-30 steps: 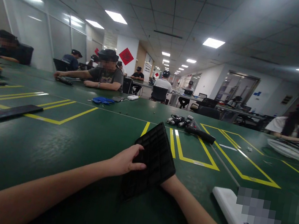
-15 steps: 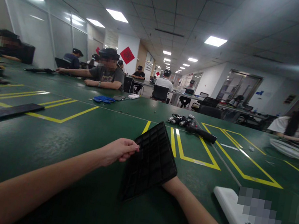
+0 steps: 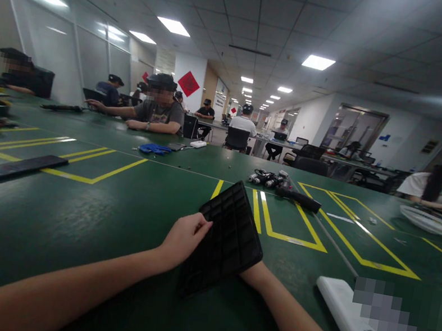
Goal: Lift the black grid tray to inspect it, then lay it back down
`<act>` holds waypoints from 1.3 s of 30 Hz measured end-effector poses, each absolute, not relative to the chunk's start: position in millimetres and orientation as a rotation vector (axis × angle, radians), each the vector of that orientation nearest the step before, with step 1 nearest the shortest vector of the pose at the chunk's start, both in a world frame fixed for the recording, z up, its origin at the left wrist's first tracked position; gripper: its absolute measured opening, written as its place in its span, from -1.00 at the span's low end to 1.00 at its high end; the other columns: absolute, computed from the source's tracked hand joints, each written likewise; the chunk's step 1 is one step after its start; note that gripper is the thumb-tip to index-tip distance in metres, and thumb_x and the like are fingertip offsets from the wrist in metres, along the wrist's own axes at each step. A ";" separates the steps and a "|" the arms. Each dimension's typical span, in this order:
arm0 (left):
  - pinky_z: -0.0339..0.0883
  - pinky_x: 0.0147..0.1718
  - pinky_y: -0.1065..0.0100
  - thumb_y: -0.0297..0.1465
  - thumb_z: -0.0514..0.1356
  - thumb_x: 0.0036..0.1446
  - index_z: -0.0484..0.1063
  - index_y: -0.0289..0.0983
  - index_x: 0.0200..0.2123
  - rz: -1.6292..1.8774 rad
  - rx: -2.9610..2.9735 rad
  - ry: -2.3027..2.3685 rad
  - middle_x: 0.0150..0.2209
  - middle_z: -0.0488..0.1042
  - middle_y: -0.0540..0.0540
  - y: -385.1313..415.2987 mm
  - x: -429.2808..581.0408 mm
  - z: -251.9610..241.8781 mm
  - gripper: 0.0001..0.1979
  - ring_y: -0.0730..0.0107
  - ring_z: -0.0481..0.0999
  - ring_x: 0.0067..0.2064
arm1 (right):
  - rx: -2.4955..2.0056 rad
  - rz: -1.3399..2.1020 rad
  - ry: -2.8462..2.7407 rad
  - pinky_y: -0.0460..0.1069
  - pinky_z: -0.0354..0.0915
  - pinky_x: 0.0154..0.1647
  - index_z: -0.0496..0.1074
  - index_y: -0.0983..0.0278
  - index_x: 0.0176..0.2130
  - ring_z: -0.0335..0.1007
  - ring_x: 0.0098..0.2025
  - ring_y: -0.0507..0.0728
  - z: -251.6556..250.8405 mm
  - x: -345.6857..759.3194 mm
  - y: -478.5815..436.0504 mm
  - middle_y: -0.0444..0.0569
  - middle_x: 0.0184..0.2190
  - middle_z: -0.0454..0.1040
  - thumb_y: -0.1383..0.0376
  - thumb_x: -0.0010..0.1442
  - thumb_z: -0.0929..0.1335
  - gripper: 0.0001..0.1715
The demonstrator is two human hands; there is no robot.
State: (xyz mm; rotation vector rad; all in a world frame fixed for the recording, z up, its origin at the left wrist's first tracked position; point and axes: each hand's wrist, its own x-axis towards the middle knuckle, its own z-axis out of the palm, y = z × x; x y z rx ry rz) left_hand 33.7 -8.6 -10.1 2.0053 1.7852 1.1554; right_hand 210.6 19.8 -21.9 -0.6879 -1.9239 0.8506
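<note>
A black tray (image 3: pixel 234 233) divided into small square compartments is held up at a tilt above the green table, its compartments facing me. My right hand (image 3: pixel 255 274) grips it from behind at the lower right edge, with the fingers hidden by the tray. Over the tray's left side, my left hand (image 3: pixel 186 236) is closed, thumb and fingers pinched together in front of the compartments. Whatever lies in that pinch, if anything, is too small or hidden to make out. The compartments are dark, and their contents cannot be told.
Yellow tape outlines mark the green table (image 3: pixel 116 227). Beyond the tray lie metal fittings (image 3: pixel 268 178) and a black cylinder (image 3: pixel 298 198). A white device (image 3: pixel 352 320) sits at right, a dark power strip (image 3: pixel 19 167) at left, blue gloves (image 3: pixel 154 149) farther back. Several people sit around.
My left hand has shifted slightly right and turned, its back now more toward me and its fingers closer over the tray. The right hand and tray have barely moved.
</note>
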 end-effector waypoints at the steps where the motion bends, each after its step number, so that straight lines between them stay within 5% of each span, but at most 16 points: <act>1: 0.17 -0.49 0.39 -0.24 -0.04 0.12 0.32 -0.29 -0.49 1.150 2.068 1.798 -0.52 0.37 -0.01 -11.1 34.4 -10.1 -0.70 0.42 0.34 -0.48 | -0.689 0.851 -1.922 0.12 0.13 0.08 0.25 0.28 -0.01 0.20 0.04 0.20 -21.8 211.1 19.6 0.06 0.00 0.31 0.27 0.05 0.30 -0.53; 8: 0.28 -0.29 0.33 -0.40 -0.08 0.15 0.36 -0.31 -0.27 1.042 2.401 1.643 -0.32 0.44 -0.12 -19.9 26.2 -12.9 -0.76 0.35 0.42 -0.28 | -0.685 0.871 -1.918 0.10 0.23 -0.01 0.32 0.29 -0.09 0.31 -0.08 0.16 -21.1 209.0 19.2 0.04 -0.12 0.40 0.24 0.08 0.27 -0.63; 15: 0.21 -0.39 0.37 -0.33 -0.08 0.16 0.33 -0.28 -0.36 0.976 2.321 1.666 -0.41 0.41 -0.06 -15.3 21.1 -13.0 -0.76 0.39 0.38 -0.37 | -0.700 0.860 -1.882 0.13 0.08 0.11 0.29 0.28 -0.06 0.17 0.06 0.20 -32.0 205.7 22.2 0.05 -0.04 0.35 0.22 0.06 0.29 -0.58; 21: 0.11 -0.51 0.39 -0.23 -0.09 0.16 0.27 -0.27 -0.49 0.930 2.248 1.823 -0.51 0.33 -0.02 -16.0 22.6 -8.7 -0.69 0.40 0.32 -0.47 | -0.684 0.866 -1.896 0.09 0.16 0.07 0.21 0.29 0.02 0.23 0.02 0.17 -33.0 206.3 21.0 0.08 -0.01 0.32 0.22 0.07 0.29 -0.49; 27: 0.20 -0.36 0.35 -0.34 -0.08 0.16 0.27 -0.27 -0.22 1.014 2.287 1.630 -0.36 0.37 -0.06 -20.2 23.8 -8.8 -0.79 0.40 0.35 -0.35 | -0.674 0.847 -1.916 0.10 0.13 0.08 0.23 0.30 0.00 0.21 0.03 0.18 -30.1 207.5 20.0 0.09 0.00 0.30 0.24 0.04 0.31 -0.50; 33: 0.21 -0.33 0.32 -0.36 -0.05 0.12 0.29 -0.28 -0.35 1.023 2.356 1.565 -0.38 0.34 -0.08 -16.3 21.4 -4.5 -0.83 0.39 0.32 -0.35 | -0.693 0.852 -1.926 0.11 0.13 0.08 0.25 0.27 -0.02 0.21 0.04 0.19 -25.5 208.9 18.5 0.05 -0.02 0.33 0.24 0.06 0.30 -0.54; 39: 0.14 -0.59 0.43 -0.42 -0.07 0.02 0.13 -0.29 -0.43 1.203 1.280 1.362 -0.50 0.25 -0.01 0.2 21.5 2.1 -0.93 0.52 0.27 -0.55 | -0.684 0.871 -1.910 0.10 0.14 0.08 0.23 0.26 0.00 0.22 0.04 0.17 -25.6 207.7 18.9 0.05 0.00 0.31 0.23 0.05 0.30 -0.51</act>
